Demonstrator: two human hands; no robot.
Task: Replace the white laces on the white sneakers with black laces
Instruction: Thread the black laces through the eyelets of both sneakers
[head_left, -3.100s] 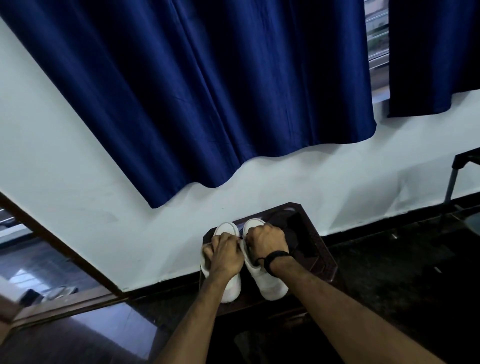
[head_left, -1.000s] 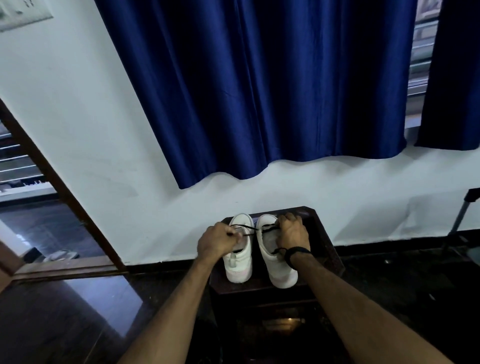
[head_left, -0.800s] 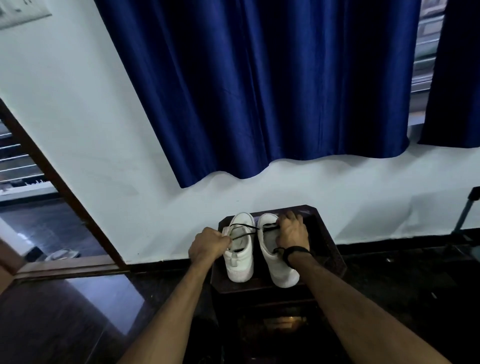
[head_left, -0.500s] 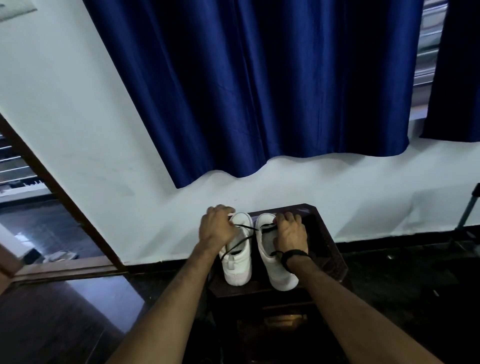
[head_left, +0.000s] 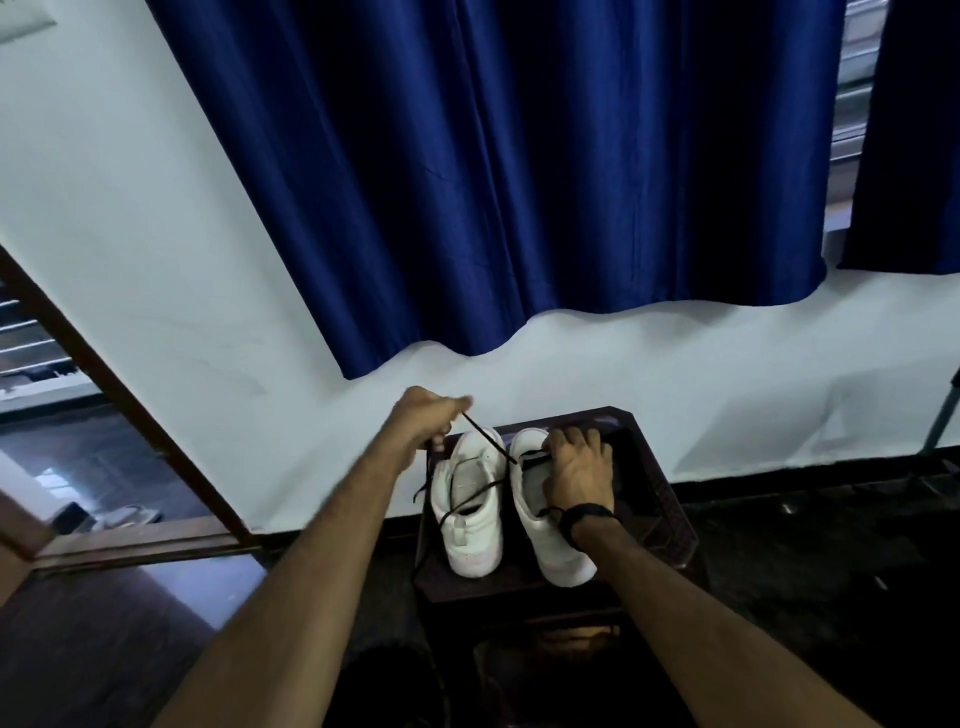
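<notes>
Two white sneakers stand side by side on a small dark table (head_left: 670, 525), toes toward the wall. My left hand (head_left: 423, 423) is raised beyond the left sneaker (head_left: 472, 525) and pinches a black lace (head_left: 485, 439), which runs taut down to the eyelets of the right sneaker (head_left: 545, 545). More of the black lace loops over the left sneaker and hangs off the table's left side. My right hand (head_left: 574, 470) rests on the right sneaker's top with fingers curled at its eyelets; a black band is on that wrist.
A white wall (head_left: 208, 291) stands right behind the table, with a blue curtain (head_left: 519, 182) hanging above. A dark wooden door frame (head_left: 119, 405) slants at the left. The floor (head_left: 831, 571) is dark on both sides of the table.
My left hand has lifted up and away toward the wall, drawing the black lace taut. My right hand has stayed on the right sneaker.
</notes>
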